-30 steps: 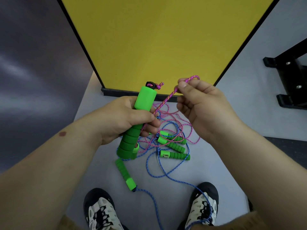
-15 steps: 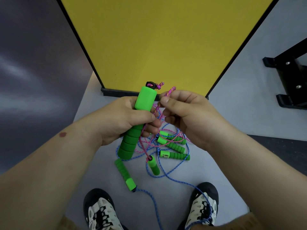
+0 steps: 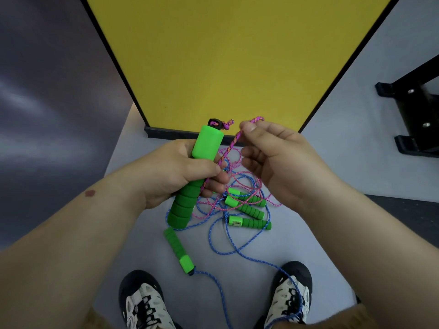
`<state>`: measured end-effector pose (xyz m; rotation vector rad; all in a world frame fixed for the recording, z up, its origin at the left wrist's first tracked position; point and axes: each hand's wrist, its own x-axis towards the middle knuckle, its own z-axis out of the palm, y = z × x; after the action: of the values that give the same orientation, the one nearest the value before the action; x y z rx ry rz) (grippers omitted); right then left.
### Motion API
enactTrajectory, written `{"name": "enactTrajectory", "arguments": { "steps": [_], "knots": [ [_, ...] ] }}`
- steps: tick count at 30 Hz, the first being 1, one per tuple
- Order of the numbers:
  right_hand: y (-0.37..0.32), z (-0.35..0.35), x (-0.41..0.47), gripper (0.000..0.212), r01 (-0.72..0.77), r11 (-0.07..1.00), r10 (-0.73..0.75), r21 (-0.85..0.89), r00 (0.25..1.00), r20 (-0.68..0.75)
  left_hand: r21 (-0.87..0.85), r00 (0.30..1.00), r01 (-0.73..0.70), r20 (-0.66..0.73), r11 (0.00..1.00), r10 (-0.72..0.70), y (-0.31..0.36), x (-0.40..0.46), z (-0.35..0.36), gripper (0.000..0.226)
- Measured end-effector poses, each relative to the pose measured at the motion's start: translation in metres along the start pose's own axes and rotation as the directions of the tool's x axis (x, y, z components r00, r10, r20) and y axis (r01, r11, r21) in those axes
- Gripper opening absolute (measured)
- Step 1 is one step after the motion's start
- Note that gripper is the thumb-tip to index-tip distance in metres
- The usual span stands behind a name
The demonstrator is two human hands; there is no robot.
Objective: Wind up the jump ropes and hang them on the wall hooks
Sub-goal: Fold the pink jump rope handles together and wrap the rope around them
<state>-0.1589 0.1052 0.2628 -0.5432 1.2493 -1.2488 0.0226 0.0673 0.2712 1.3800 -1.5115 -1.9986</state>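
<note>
the left hand point(image 3: 180, 172) has its fingers curled round a green handle point(image 3: 194, 174), held tilted above the floor point(image 3: 147, 252). the right hand point(image 3: 273, 157) pinches the pink rope point(image 3: 234, 141) between thumb and forefinger, just right of the handle's top. below, blue rope point(image 3: 237, 248) and more green handles point(image 3: 249, 210) lie tangled on the floor between two shoes point(image 3: 145, 302), in front of a yellow panel point(image 3: 232, 55)

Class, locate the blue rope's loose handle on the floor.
In the head view, the blue rope's handle lies on the floor just ahead of the left shoe, below the left hand.
</note>
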Motion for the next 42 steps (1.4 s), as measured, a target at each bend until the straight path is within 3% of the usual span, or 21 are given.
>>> {"name": "enactTrajectory", "arguments": {
  "steps": [5,16,19,25,29,31,37,42],
  "knots": [
    [0.01,0.007,-0.007,0.01,-0.012,0.993,0.029,-0.121,0.99,0.141,0.002,1.0,0.0,0.006,1.0,0.0,0.001,0.0,0.001,0.013],
    [-0.009,-0.007,0.004,0.004,0.059,0.997,-0.051,0.053,0.989,-0.135,-0.005,1.0,0.019,0.017,1.0,-0.019,0.0,0.002,-0.002,0.008],
    [-0.011,-0.009,0.005,0.007,0.058,0.996,-0.046,0.072,0.987,-0.154,-0.001,1.0,0.014,0.023,1.0,-0.014,0.0,0.001,-0.001,0.01],
    [0.003,0.002,-0.002,0.002,-0.028,0.999,0.03,-0.028,0.997,0.075,-0.012,1.0,0.009,0.013,1.0,-0.009,0.0,0.0,0.001,0.008],
    [0.012,0.007,-0.007,0.031,-0.01,0.994,0.028,-0.111,0.986,0.162,-0.016,1.0,0.002,0.009,1.0,-0.002,0.0,0.0,0.001,0.014],
    [0.012,0.007,-0.007,0.031,0.012,0.993,0.003,-0.118,0.992,0.127,-0.011,1.0,0.007,0.002,1.0,-0.007,0.0,0.001,0.0,0.013],
    [0.0,0.0,0.001,0.006,0.032,1.0,-0.031,0.001,0.999,-0.032,0.001,1.0,0.014,0.022,1.0,-0.014,-0.002,0.002,-0.003,0.007],
    [-0.01,-0.008,0.004,0.004,0.053,0.995,-0.042,0.085,0.99,-0.133,-0.015,0.999,0.015,0.037,1.0,-0.014,-0.003,0.003,-0.003,0.027]
  ]
}}
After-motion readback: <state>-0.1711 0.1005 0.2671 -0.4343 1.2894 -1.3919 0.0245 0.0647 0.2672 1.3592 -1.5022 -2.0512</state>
